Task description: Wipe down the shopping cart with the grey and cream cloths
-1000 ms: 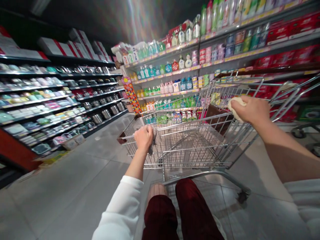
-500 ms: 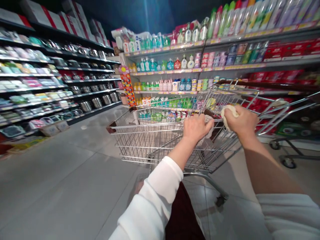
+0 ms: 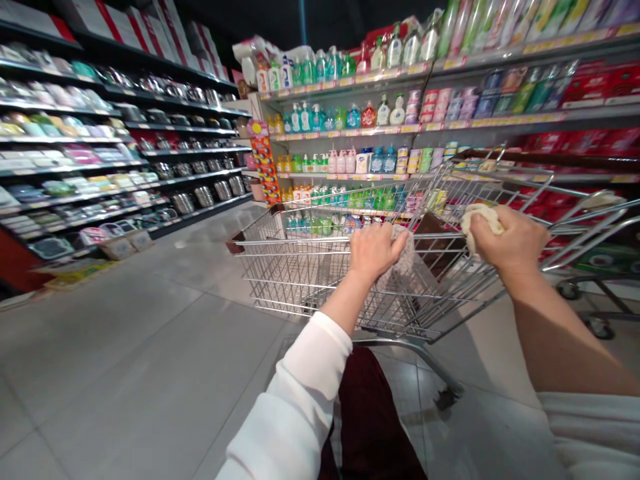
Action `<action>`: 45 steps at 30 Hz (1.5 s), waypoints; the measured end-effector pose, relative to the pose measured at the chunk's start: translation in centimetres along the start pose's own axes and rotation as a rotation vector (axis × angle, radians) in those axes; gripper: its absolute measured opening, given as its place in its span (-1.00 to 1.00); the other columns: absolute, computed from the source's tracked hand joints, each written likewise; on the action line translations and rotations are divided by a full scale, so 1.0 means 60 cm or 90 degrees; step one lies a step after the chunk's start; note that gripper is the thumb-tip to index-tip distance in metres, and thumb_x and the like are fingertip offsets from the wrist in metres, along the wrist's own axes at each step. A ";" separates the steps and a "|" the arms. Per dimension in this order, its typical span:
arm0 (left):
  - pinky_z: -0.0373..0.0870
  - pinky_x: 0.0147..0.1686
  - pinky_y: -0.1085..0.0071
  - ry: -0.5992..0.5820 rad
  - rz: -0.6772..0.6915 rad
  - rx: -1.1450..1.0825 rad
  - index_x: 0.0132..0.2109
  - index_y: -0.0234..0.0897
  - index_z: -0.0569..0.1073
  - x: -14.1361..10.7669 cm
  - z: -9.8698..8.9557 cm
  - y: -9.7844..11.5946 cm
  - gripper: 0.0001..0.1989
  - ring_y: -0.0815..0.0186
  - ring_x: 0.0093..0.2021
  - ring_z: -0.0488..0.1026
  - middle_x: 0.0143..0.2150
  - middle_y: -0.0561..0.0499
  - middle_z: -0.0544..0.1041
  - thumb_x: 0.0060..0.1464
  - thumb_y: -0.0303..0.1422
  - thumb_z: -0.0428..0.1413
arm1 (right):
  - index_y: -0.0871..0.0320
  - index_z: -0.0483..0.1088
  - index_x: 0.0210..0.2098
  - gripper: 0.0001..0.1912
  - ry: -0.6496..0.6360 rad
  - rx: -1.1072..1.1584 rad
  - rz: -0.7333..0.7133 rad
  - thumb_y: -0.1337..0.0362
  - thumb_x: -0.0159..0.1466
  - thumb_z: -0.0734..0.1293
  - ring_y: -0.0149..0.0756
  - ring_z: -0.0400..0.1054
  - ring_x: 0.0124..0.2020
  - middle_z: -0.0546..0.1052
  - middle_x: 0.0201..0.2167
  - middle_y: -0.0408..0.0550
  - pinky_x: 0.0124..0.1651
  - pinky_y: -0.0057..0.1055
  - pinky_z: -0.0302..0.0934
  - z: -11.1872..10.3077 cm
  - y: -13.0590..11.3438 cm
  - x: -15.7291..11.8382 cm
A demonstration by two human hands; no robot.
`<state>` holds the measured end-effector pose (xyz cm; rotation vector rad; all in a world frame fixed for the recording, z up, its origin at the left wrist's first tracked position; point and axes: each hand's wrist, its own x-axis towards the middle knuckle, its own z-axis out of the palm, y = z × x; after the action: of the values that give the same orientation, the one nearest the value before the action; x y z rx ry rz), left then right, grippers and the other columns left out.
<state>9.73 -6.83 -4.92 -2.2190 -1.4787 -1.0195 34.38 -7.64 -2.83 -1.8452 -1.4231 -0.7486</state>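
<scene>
Two bare hands press cloths onto the top rail of an empty silver wire shopping cart (image 3: 300,280) in a store aisle.

At centre frame the left hand (image 3: 373,250), its grip clamped on a grey cloth (image 3: 403,263), rests on the cart's rim; just right of it the right hand (image 3: 515,243) has its grip closed around a cream-white cloth (image 3: 480,217) on the same rim, near a brown handle bar (image 3: 435,240). Shelves of coloured soap bottles (image 3: 340,160) fill the upper centre, steel pots (image 3: 200,197) line the left shelves, and grey floor tiles (image 3: 125,373) spread across the lower left.
</scene>
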 end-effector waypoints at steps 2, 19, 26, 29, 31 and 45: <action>0.14 -0.15 0.29 0.003 -0.026 0.018 -0.16 -0.24 0.45 -0.013 -0.011 -0.046 -0.48 0.19 -0.13 0.43 -0.19 -0.12 0.54 0.33 0.01 -0.25 | 0.17 0.27 -0.41 -0.53 -0.002 0.002 0.007 -0.11 0.21 0.05 -0.27 0.29 -0.34 0.46 -0.38 0.08 -0.35 -0.43 -0.19 0.000 -0.001 0.000; 0.12 -0.10 0.32 0.016 -0.225 0.185 -0.38 -0.20 0.32 -0.092 -0.103 -0.394 -0.61 0.22 -0.17 0.37 -0.30 -0.05 0.46 0.32 -0.17 -0.23 | 0.19 0.26 -0.42 -0.53 0.015 0.020 -0.012 -0.11 0.17 0.05 -0.33 0.25 -0.36 0.46 -0.38 0.07 -0.33 -0.43 -0.15 0.001 -0.002 -0.001; 0.13 -0.17 0.29 0.033 -0.267 0.186 -0.44 -0.20 0.29 -0.087 -0.101 -0.394 -0.62 0.20 -0.20 0.40 -0.33 -0.05 0.47 0.28 -0.19 -0.23 | 0.20 0.28 -0.43 -0.52 0.038 0.033 0.012 -0.12 0.16 0.08 -0.40 0.11 -0.43 0.43 -0.42 0.06 -0.34 -0.43 -0.22 0.012 -0.001 0.003; 0.14 -0.18 0.28 0.052 -0.282 0.180 -0.45 -0.19 0.31 -0.085 -0.097 -0.392 -0.61 0.19 -0.20 0.40 -0.33 -0.07 0.49 0.26 -0.18 -0.22 | 0.21 0.28 -0.43 -0.52 0.030 0.048 0.014 -0.11 0.19 0.09 -0.43 0.00 -0.45 0.39 -0.45 0.04 -0.33 -0.44 -0.25 0.011 -0.004 0.002; 0.14 -0.18 0.28 0.063 -0.300 0.180 -0.45 -0.19 0.32 -0.084 -0.097 -0.390 -0.60 0.18 -0.19 0.40 -0.32 -0.08 0.51 0.26 -0.17 -0.23 | 0.21 0.28 -0.43 -0.53 0.026 0.056 0.010 -0.10 0.20 0.10 -0.45 -0.05 -0.45 0.38 -0.46 0.02 -0.32 -0.44 -0.26 0.008 -0.007 0.001; 0.16 -0.23 0.28 0.053 -0.150 0.118 -0.36 -0.25 0.50 -0.021 -0.032 -0.125 -0.44 0.18 -0.25 0.45 -0.30 -0.12 0.56 0.33 -0.08 -0.25 | 0.23 0.27 -0.43 -0.55 0.012 0.099 0.031 -0.08 0.20 0.12 -0.46 -0.11 -0.42 0.35 -0.44 0.03 -0.27 -0.42 -0.25 0.000 -0.023 0.001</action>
<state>2.00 -5.56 -5.48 -1.8860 -1.7505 -0.9836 33.06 -7.38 -2.52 -1.7424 -1.3797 -0.6111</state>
